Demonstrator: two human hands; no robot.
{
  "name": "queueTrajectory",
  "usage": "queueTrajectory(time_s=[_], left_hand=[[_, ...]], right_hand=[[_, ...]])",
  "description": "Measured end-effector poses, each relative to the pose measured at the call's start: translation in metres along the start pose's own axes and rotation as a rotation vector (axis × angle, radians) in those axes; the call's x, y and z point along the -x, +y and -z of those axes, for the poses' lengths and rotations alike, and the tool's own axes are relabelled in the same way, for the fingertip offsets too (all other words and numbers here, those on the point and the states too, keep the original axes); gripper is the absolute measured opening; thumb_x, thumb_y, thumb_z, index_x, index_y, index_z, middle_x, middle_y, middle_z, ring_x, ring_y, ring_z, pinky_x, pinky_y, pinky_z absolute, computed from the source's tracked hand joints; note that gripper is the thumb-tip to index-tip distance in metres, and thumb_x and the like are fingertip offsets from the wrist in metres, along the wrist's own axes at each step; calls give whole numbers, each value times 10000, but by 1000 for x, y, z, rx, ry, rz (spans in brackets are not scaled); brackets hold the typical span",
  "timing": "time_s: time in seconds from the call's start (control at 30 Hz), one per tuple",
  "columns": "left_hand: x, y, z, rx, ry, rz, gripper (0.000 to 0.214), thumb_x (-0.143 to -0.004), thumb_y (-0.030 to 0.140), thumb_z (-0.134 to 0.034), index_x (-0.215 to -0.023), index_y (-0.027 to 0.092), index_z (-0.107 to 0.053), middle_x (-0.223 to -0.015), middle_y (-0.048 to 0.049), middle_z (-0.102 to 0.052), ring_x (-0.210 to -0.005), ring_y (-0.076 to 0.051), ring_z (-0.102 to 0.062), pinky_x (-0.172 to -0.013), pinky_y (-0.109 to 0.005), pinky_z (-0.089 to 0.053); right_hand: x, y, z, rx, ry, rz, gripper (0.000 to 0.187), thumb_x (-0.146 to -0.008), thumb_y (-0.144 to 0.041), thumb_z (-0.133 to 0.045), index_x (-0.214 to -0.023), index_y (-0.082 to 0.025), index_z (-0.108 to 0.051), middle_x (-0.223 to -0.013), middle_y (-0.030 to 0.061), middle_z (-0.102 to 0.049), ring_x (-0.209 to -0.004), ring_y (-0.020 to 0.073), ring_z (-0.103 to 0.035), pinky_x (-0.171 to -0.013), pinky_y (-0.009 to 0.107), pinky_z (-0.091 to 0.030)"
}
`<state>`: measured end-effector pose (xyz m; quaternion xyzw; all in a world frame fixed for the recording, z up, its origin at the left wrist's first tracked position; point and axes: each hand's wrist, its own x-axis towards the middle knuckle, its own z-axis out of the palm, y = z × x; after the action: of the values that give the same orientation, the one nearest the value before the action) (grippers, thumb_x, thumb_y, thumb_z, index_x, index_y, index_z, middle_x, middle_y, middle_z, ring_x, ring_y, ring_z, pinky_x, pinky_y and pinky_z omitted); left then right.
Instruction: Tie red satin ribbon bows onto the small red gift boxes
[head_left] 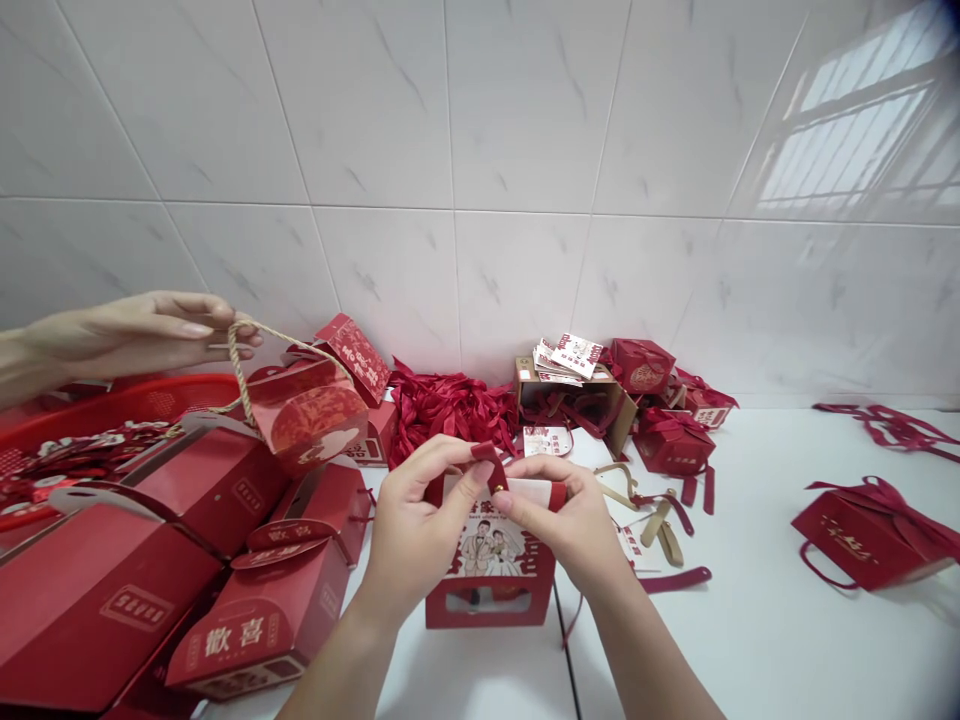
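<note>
A small red gift box [486,618] stands upright in front of me, with a cartoon couple in wedding clothes printed on its face and a clear window below. Above its top edge, a short red strap [491,458] with a gold stud forms a bent loop. My left hand [421,520] pinches this strap between thumb and fingers. From the other side, my right hand [576,515] is closed at the strap's lower end by the stud, its thumb against the box top. My fingers hide part of the strap and the box's upper corners.
At left, another person's hand [169,325] lifts a red box [311,410] by its rope handle. Red boxes [232,630] crowd below it, beside a red basket [161,395]. A ribbon heap [454,405], cardboard box [624,425] and ribbon-tied box [874,535] lie around.
</note>
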<state>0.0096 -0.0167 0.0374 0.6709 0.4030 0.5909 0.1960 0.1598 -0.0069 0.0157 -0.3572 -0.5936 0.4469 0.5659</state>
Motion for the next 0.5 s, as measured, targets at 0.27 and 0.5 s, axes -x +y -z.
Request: queueTrajectory(time_s=[0.27, 0.5], left_hand=[[2, 2, -5, 55, 34, -19, 72, -805, 166, -625, -811, 200, -689, -777, -3, -646, -728, -119, -595, -678, -200, -477], [4, 5, -8, 78, -1, 31, 70, -826, 185, -606, -800, 196, -670, -797, -9, -648, -756, -123, -602, -683, -205, -472]], right_hand=[[3, 0, 0, 14, 5, 40, 146, -695, -300, -735, -772, -199, -662, -789, 8, -685, -764, 167, -635, -728, 285, -504], [8, -2, -4, 17, 28, 110, 96, -731, -262, -708, -767, -201, -643, -739, -9, -670, -716, 141, -615, -692, 255, -488]])
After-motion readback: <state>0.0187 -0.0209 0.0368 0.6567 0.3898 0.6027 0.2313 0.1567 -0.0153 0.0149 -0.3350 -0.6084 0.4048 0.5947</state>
